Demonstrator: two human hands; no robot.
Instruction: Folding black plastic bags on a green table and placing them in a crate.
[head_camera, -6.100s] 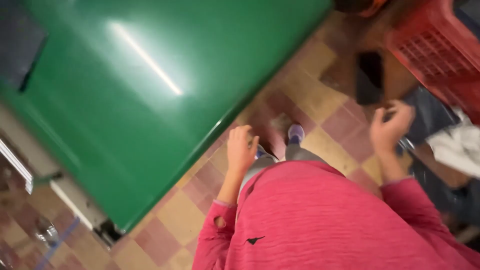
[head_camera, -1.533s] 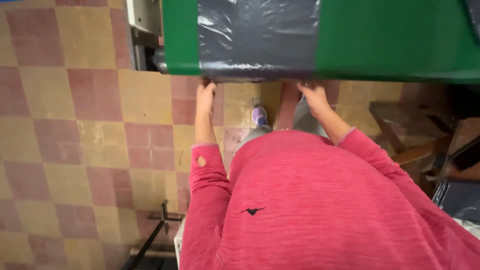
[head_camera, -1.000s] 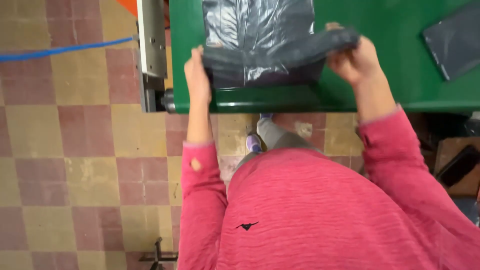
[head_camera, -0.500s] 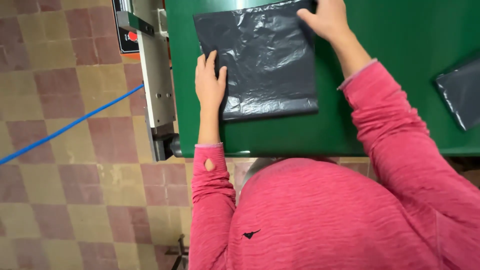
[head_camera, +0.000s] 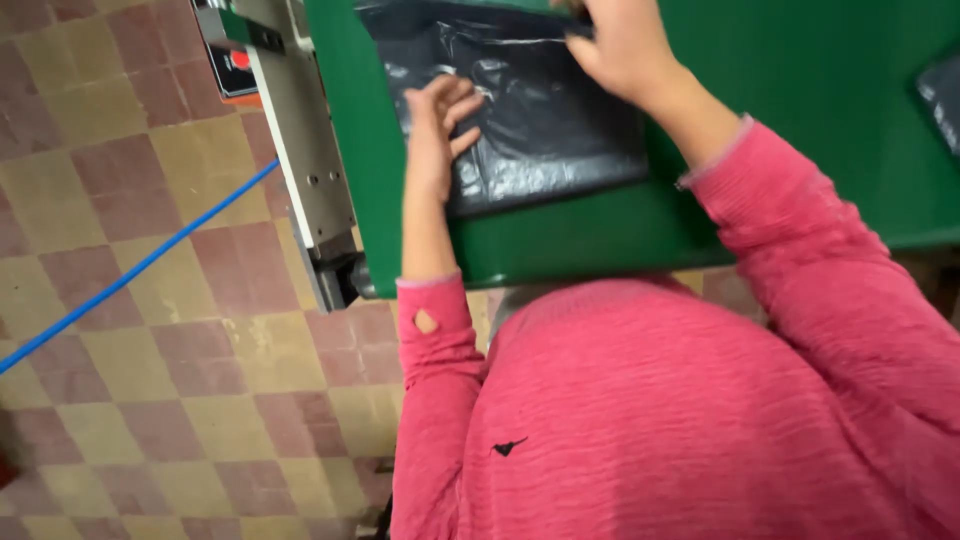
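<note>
A floor (head_camera: 150, 330) of worn red and yellow checked tiles fills the left side of the view, with a blue cord (head_camera: 140, 265) running slantwise across it. Above it stands a green table (head_camera: 800, 110), and a grey metal bracket (head_camera: 300, 150) is fixed along the table's left edge.

On the table lies a black plastic bag (head_camera: 540, 130), flat and crinkled, its lower edge close to the table's near rim. What is inside it, if anything, cannot be told (it looks flat). Part of a second dark bag (head_camera: 940, 90) shows at the right edge of the view, well apart from the first.

The left hand (head_camera: 437, 135) rests on the left part of the black plastic bag, palm down, fingers spread and slightly bent, pressing the plastic rather than gripping it. The right hand (head_camera: 620, 45) is at the bag's upper edge, near the top of the view, fingers curled down and seemingly pinching the plastic there. Both arms, in pink sleeves (head_camera: 800, 250), reach forward over the table from the pink-clad body below.
</note>
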